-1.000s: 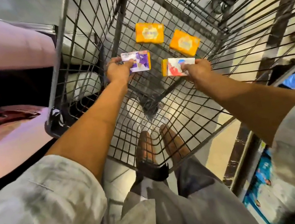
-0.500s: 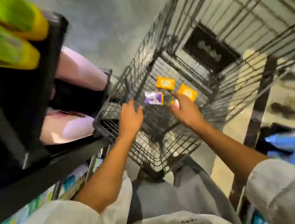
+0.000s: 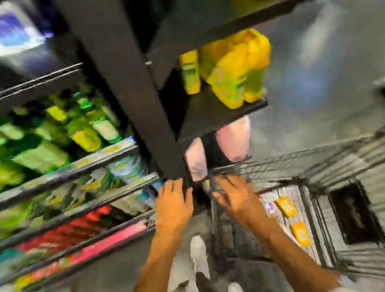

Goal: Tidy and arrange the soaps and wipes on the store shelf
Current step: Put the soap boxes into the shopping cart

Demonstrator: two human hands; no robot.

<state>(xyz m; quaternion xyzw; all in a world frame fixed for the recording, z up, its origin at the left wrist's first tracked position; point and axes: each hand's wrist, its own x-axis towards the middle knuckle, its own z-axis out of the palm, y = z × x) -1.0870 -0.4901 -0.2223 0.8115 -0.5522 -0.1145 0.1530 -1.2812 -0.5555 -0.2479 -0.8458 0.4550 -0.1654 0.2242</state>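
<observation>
Blurred, we see left hand [image 3: 174, 207] and right hand [image 3: 238, 198], each grip spread and holding nothing; orange soap boxes [image 3: 287, 206] in wire cart [image 3: 344, 165] at four o'clock.

Black upright post [image 3: 124, 85] dead ahead of me, black shelf boards [image 3: 219, 112] off to two o'clock carrying bright yellow jugs [image 3: 237, 71] with green labels. Round at ten o'clock, green and lime bottles [image 3: 39, 142], all smeared. Lower, at nine, a red and pink band of packs [image 3: 78, 233]. Grey wire cart [image 3: 349, 195] at four o'clock, orange-yellow soap boxes [image 3: 287, 206] inside, one purple-and-white [image 3: 270, 208]. Grey floor [image 3: 315, 72], pale pink bags [image 3: 235, 138] at one o'clock.
</observation>
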